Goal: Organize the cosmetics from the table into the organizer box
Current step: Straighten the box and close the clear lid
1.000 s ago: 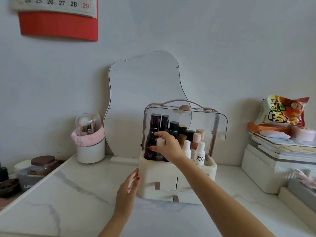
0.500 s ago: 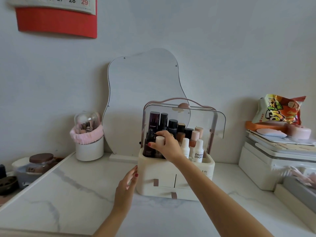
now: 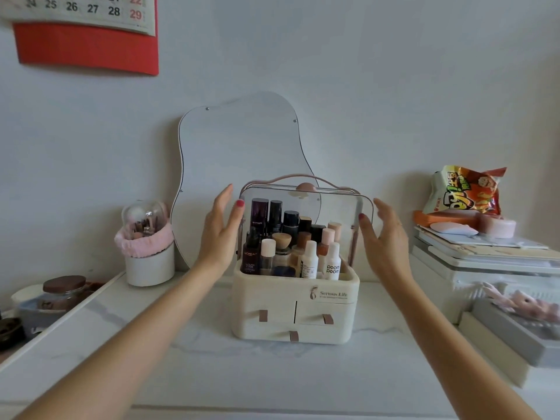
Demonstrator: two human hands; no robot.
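- The organizer box (image 3: 295, 301) stood on the bench (image 3: 212, 374) before the mirror (image 3: 242, 165), bottles (image 3: 291, 247) packed upright so all fit.
- Its clear lid (image 3: 306, 204) was raised.
- The left hand (image 3: 219, 230) and right hand (image 3: 386, 241) flanked the lid, fingers (image 3: 225, 195) spread, gripping nothing, probably to lower it evenly.

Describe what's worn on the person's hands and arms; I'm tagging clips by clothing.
Both forearms are bare, with no sleeves in view. The left hand and right hand wear no gloves. The fingers' visible nails carry dark pink-red polish. A thin ring may sit on the right hand; too blurred to confirm.
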